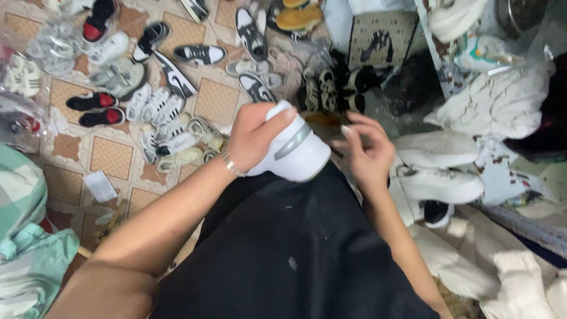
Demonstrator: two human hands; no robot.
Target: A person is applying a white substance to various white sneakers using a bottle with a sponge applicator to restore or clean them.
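Observation:
My left hand (255, 134) grips a white sneaker (293, 150) with a grey stripe, held above my lap, which is covered by a black cloth (277, 242). A thin bracelet (233, 165) sits on that wrist. My right hand (365, 150) is at the sneaker's far end, fingers curled and touching it near a brown patch that I cannot identify. Whether the right hand holds a small tool is hidden.
Many sneakers (162, 109) in white, black and red lie scattered over the patterned tile floor (109, 156). More white shoes (440, 183) are piled at the right with crumpled white paper (502, 103). A green cloth (23, 248) lies at the left.

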